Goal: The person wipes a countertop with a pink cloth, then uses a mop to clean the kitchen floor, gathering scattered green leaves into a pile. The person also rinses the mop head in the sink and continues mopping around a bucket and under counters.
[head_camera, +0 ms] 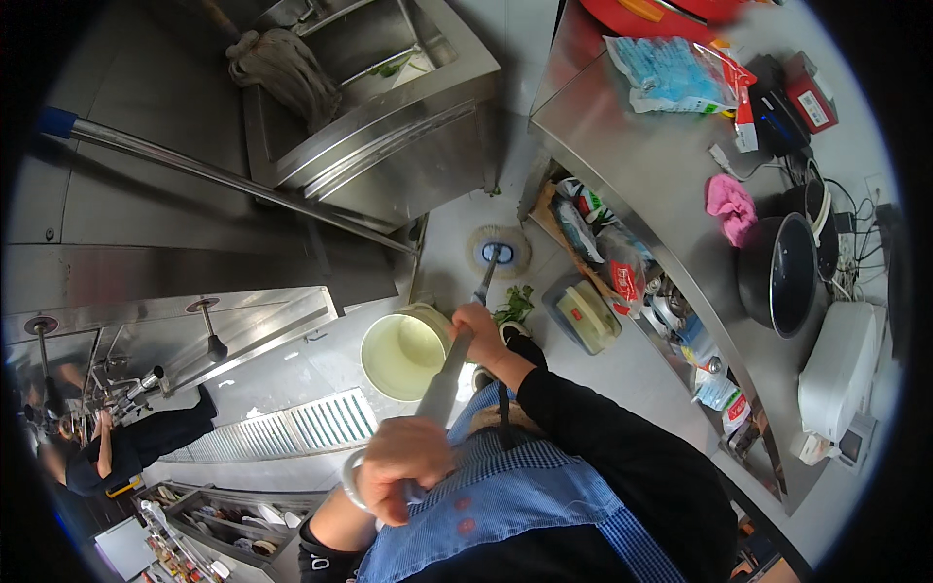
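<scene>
A mop with a grey handle [444, 375] slants from my body down to its round, pale mop head [519, 271], which rests on the tiled floor. My left hand [404, 466], slightly blurred and with a white bangle at the wrist, grips the upper end near my blue apron [503, 488]. Lower down the handle, my right hand [479, 335] is closed around it. A pale green bucket [390, 357] stands left of the handle. Green leaves [516, 304] lie on the floor between the mop head and my shoes [514, 331].
A steel sink unit [408, 160] holds a string mop [280, 69]. Along the right runs a steel counter [641, 175] with a black pot [780, 277]; a lidded plastic container [583, 313] sits beside its lower shelf. A floor drain grate [321, 423] and another person [131, 444] are at left.
</scene>
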Tool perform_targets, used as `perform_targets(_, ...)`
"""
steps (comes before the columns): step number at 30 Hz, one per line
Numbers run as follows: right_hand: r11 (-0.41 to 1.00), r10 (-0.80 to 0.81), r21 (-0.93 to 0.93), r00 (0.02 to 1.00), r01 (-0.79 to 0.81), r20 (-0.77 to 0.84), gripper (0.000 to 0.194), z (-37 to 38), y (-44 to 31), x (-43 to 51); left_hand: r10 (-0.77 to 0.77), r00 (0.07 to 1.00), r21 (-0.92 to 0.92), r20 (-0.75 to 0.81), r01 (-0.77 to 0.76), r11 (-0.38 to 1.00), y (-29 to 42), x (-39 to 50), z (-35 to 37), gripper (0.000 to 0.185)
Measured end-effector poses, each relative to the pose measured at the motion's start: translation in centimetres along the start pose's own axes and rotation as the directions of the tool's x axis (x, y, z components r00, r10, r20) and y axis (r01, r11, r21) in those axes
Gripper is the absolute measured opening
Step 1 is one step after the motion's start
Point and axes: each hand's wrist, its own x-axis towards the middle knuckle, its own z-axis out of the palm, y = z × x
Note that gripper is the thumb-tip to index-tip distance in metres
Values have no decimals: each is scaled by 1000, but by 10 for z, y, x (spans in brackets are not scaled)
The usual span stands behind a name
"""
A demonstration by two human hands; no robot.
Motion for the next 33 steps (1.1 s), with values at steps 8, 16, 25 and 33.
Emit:
perform_targets(8,994,-97,50,995,95,33,24,8,-61,-8,112,992,-164,-63,-121,979,61,-15,-24,65)
perform_targets(16,998,-27,-59,997,32,78,26,-28,-10,4,43,991,-81,-123,-53,995,8,-16,2,60)
perform_targets(25,999,11,-34,991,-6,133,25,12,-7,-72,49,999,-42,13,-49,998,2,-97,15,62)
perform_targets(33,995,-96,73,912,72,398,29,60,-37,-117,-25,938,48,-346,44,998,51,-162,54,62)
